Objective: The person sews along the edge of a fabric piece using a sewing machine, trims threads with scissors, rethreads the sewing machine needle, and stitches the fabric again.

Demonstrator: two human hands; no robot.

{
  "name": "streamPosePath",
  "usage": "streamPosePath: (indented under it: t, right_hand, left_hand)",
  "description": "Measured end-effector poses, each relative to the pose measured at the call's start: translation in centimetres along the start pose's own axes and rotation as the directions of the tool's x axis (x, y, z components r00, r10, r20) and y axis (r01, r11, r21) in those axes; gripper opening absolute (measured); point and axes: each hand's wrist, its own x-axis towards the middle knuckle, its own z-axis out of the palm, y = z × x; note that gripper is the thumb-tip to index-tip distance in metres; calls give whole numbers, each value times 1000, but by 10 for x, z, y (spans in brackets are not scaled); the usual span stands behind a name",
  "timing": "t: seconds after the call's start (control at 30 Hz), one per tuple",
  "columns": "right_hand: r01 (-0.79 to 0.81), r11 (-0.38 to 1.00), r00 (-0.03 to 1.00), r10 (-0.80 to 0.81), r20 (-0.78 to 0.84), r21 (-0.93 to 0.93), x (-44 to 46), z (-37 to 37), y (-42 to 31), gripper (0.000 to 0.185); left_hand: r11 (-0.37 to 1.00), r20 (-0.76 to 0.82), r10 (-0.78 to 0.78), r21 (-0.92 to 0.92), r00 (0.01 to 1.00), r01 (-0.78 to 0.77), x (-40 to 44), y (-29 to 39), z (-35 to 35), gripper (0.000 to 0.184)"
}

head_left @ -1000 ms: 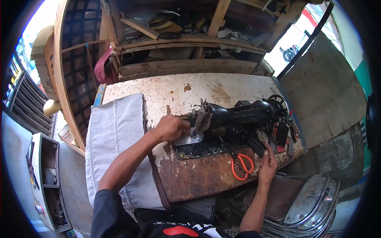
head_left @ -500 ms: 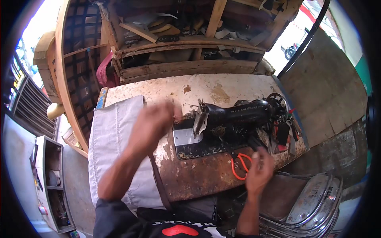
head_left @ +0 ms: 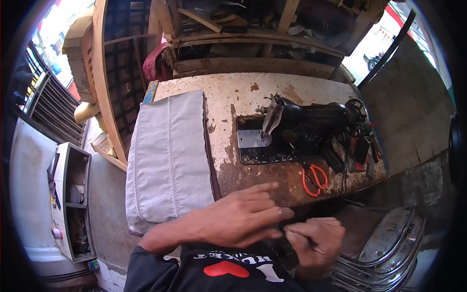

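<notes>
Grey cloth (head_left: 168, 155) beyond hands (head_left: 277, 228), toward the left

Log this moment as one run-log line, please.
left hand: fingers extended | right hand: fingers curled, contents unclear | orange-handled scissors: on worktable by sewing machine | pale fabric: left of sewing machine

Matt woven cloth (head_left: 170, 155); worn wood tabletop (head_left: 262, 179); glossy orange scissor handles (head_left: 315, 180).

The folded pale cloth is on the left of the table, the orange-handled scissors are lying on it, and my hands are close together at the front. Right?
Not quite: the head view shows the orange-handled scissors by the sewing machine, right of the folded pale cloth. The rest stands.
</notes>
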Motion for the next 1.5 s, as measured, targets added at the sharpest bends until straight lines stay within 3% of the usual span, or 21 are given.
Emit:
streamPosePath:
  t: [0.07, 0.1, 0.2, 0.27, 0.3, 0.33, 0.4, 0.47, 0.53, 0.6, 0.7, 0.77, 0.83, 0.97, 1.1, 1.23, 1.3, 1.5]
  right_hand:
    - [-15, 999, 1000, 16, -20, 40, -2, -11, -5, 8]
    - [-8, 998, 1000, 9, -28, 55, -2, -14, -3, 7]
    - [-26, 996, 1000, 26, -7, 80, 3, -12, 2, 6]
    - [-103, 972, 994, 106, -3, 209, 10, 0, 19, 8]
    - [-202, 950, 977, 213, -21, 236, 14, 8, 28, 11]
    - [-294, 918, 949, 313, -33, 266, 19, 18, 40, 14]
    - [-333, 906, 937, 349, -14, 263, 21, 45, 80, 19]
    - [-427, 888, 904, 423, 59, 173, 17, 74, 116, 19]
    - [-418, 881, 908, 408, 89, 221, -4, 112, 157, 21]
    - [-332, 942, 934, 336, 119, -46, -15, 132, 163, 20]
    - [-186, 962, 982, 185, -25, -200, -29, 155, 153, 18]
    - [-191, 963, 982, 187, -39, -190, -26, 155, 152, 16]
    - [-191, 966, 981, 185, -51, -177, -25, 152, 146, 14]
    - [-214, 964, 977, 214, -19, -160, -28, 151, 150, 14]
    - [-220, 961, 975, 219, -20, -170, -27, 154, 152, 15]
    - [-244, 954, 969, 248, 3, -177, -25, 151, 149, 15]
    - [-239, 955, 970, 244, 9, -174, -23, 149, 147, 15]
    - [-226, 961, 974, 226, -17, -158, -21, 151, 147, 14]
  left_hand:
    - [997, -76, 17, 82, 997, -11, -8, 10, -10, 30]
    - [999, -208, 32, 43, 978, -23, -12, 18, -15, 18]
    - [998, -341, 43, 63, 939, -22, -32, 44, -33, 9]
    - [999, -583, -32, 8, 812, 45, -47, 50, -41, 16]
    - [990, -659, -13, 95, 752, 100, -52, 45, -53, 19]
    - [970, -753, -130, 37, 645, 239, -56, 45, -60, 14]
    - [899, -805, -143, 138, 576, 416, -52, 30, -86, 7]
    - [901, -775, -283, -11, 565, 435, -43, 2, -110, 17]
    - [879, -741, -383, -110, 552, 463, -31, -31, -129, 20]
    - [901, -710, -361, -97, 605, 423, -22, -69, -138, 20]
    - [919, -633, -346, -79, 693, 387, 1, -109, -141, 22]
    - [924, -598, -347, -83, 723, 374, 21, -123, -138, 23]
    - [880, -502, -443, -84, 743, 468, 42, -137, -134, 19]
    - [891, -341, -425, 5, 839, 453, 75, -168, -120, 19]
    - [901, -308, -414, -8, 856, 433, 87, -210, -108, 23]
    - [906, -292, -414, -36, 862, 423, 90, -219, -111, 20]
    - [941, -285, -339, -81, 897, 329, 89, -222, -112, 17]
    - [927, -216, -360, -192, 908, 322, 85, -227, -116, 14]
